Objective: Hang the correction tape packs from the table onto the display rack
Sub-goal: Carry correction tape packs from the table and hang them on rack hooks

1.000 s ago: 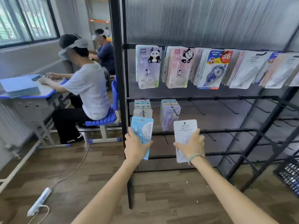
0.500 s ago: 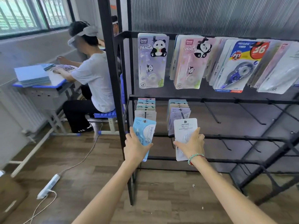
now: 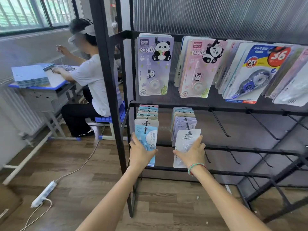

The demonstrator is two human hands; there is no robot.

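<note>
Both forearms bare, no sleeves showing. Right wrist wears a beaded bracelet, green and pale beads with red thread.

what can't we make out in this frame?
- Head view: left hand covers the blue pack's lower half.
- Right hand covers the white pack's blister.
- Whether either pack's hole is fully on its hook: too small.
- Display rack cut off by right edge.
</note>
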